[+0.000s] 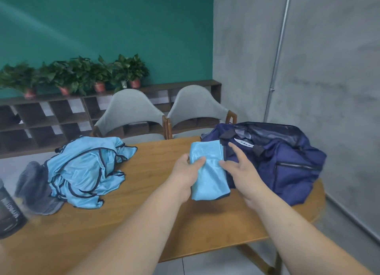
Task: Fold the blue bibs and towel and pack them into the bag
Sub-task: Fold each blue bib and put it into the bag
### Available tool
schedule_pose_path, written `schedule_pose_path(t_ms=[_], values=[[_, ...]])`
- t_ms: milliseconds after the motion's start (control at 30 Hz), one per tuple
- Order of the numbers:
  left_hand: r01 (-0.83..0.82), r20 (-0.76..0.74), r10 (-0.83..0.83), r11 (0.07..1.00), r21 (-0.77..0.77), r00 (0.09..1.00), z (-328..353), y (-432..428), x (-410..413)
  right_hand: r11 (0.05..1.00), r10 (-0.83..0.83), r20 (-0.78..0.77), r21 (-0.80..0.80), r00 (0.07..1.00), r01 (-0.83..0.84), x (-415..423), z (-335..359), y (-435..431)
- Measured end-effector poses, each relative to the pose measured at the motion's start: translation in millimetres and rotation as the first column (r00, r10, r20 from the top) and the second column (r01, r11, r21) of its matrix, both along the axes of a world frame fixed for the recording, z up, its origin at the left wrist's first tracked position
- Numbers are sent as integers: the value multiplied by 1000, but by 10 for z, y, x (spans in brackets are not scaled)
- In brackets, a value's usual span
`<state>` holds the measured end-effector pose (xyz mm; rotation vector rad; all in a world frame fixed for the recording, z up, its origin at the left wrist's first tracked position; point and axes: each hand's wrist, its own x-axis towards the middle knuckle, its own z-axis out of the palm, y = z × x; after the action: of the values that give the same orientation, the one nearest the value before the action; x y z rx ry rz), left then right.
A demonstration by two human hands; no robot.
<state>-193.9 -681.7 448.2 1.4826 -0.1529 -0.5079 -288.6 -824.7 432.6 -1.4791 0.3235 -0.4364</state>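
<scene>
A folded light blue bib (208, 170) is held above the wooden table (156, 223), just left of the navy bag (283, 163). My left hand (185, 172) grips its left edge, thumb on top. My right hand (240, 167) is at the bib's right side with fingers spread and straight, touching the cloth and reaching toward the bag. A heap of unfolded light blue bibs (86, 172) with dark trim lies at the table's left. A grey towel (35, 188) lies partly under that heap.
A dark bottle (9, 211) stands at the table's left front edge. Two grey chairs (131, 114) are pushed in at the far side. Behind them runs a low wooden shelf (51, 118) with potted plants. A concrete wall stands to the right.
</scene>
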Motion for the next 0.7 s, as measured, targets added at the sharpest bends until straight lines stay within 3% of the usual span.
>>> schedule_pose_path(t_ms=[167,267,333,400,500,600,700], values=[[-14,85,9,998,59,996,29,-500,113,971,-171,-43,-174,984,161,157,101,-393],[-59,299,-1,979,194,954,74,-815,280,936,-294,-75,-224,953,271,295,284,-710],[-117,482,-63,935,334,874,89,-1027,441,936,-321,-144,-201,936,290,349,416,-907],[-155,630,-188,881,448,754,107,-1244,624,940,-300,-260,-244,918,238,387,469,-1069],[-96,701,-483,785,612,525,113,-1584,907,890,-288,-479,-454,829,47,454,379,-1236],[-146,601,-771,583,799,209,116,-1913,1081,765,-299,-630,-607,717,-215,472,235,-1352],[-331,368,-920,392,858,-135,11,-2179,1148,593,-369,-649,-716,665,-369,397,128,-1410]])
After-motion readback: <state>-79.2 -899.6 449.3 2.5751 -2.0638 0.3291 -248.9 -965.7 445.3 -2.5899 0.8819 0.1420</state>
